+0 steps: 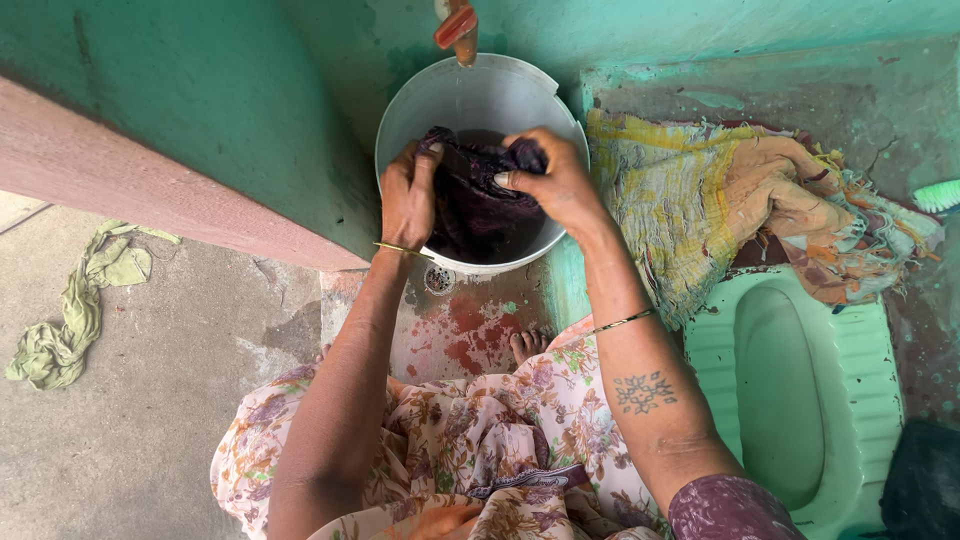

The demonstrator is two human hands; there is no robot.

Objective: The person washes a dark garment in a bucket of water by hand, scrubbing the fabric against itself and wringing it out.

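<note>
Both the left hand (408, 197) and right hand (555, 180) grip a dark wet cloth (478, 190) bunched between them over the white bucket (450, 95).

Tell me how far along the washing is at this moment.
Done: nothing visibly finished. In hand: left hand and right hand grip a wet dark purple cloth over the white plastic bucket under the tap. Left: a yellow-and-orange cloth heap lies beside, a green rag on the floor.

Green painted walls (200, 90); stained concrete floor (150, 400); green squat toilet (800, 390); even daylight.
</note>
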